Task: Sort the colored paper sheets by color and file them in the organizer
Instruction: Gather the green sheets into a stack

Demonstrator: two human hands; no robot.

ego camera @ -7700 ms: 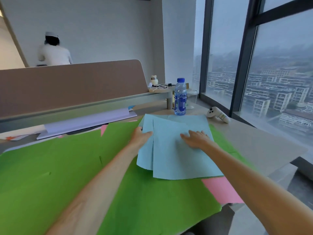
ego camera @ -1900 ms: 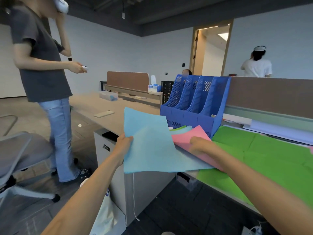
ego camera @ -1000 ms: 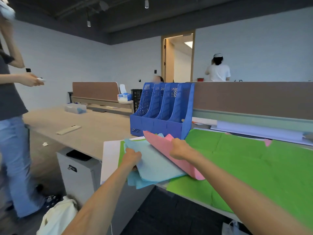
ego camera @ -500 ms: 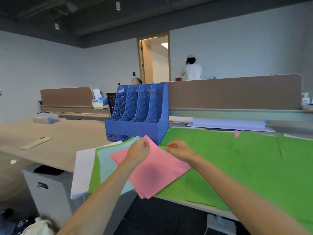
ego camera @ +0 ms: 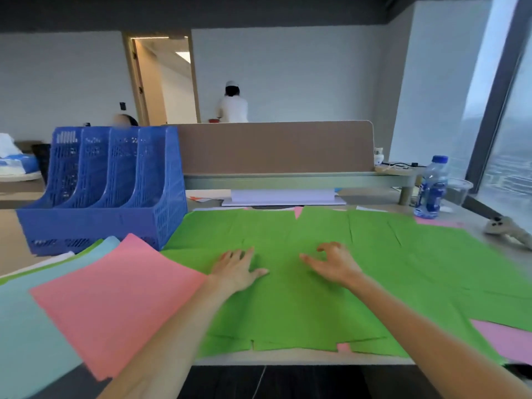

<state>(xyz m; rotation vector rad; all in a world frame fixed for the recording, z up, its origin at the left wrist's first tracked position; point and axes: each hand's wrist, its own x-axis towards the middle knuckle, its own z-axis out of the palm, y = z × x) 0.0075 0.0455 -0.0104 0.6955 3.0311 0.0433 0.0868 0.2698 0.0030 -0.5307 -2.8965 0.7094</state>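
Several green sheets lie spread across the desk in front of me. My left hand rests flat on them with straight fingers. My right hand hovers just right of it, fingers spread and loosely bent, holding nothing. At the left a pink stack lies on top of light blue sheets, with green and white edges under those. The blue four-slot organizer stands behind that pile, its slots looking empty. More pink paper peeks out from under the green at the right.
A desk divider runs along the back, with white paper below it. A water bottle and a white controller sit at the far right by the window. A person in white stands in the background.
I have let go of the pink stack, which now lies on the blue sheets at the left. Both hands moved right onto the green sheets, and my view turned right.
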